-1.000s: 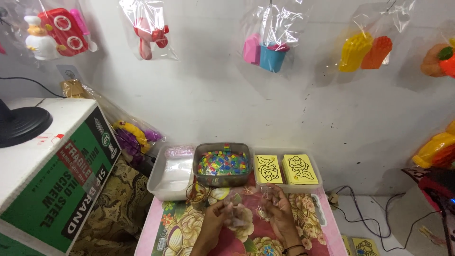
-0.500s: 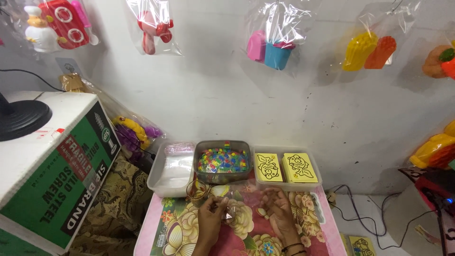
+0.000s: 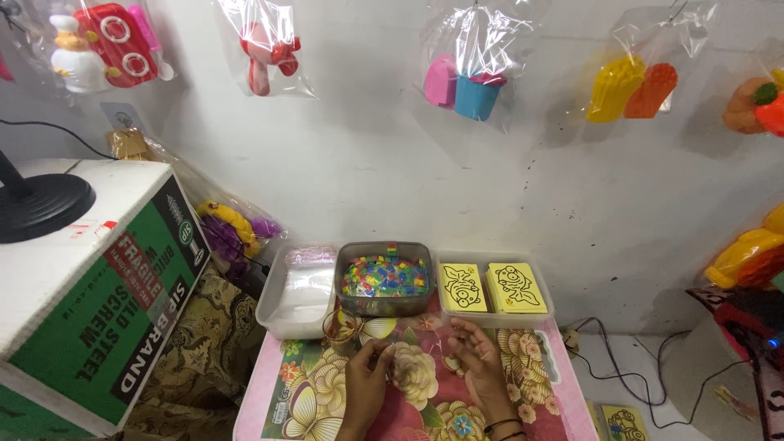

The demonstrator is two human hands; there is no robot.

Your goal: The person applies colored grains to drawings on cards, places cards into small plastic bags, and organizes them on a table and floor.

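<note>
While both hands rest on the floral desk [image 3: 310,400], the left hand [image 3: 365,377] pinches a small clear bag [image 3: 398,365], and the right hand [image 3: 476,358] lies loosely open beside it, near the tub of coloured beads [image 3: 384,276] and yellow cards [image 3: 492,287].

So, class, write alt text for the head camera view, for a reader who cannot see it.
Two hands, left hand and right hand, rest close together on a floral table cover. Behind them sit a tray of clear bags, a tub of coloured beads and a tray of yellow picture cards; bagged toys hang on the wall.
</note>
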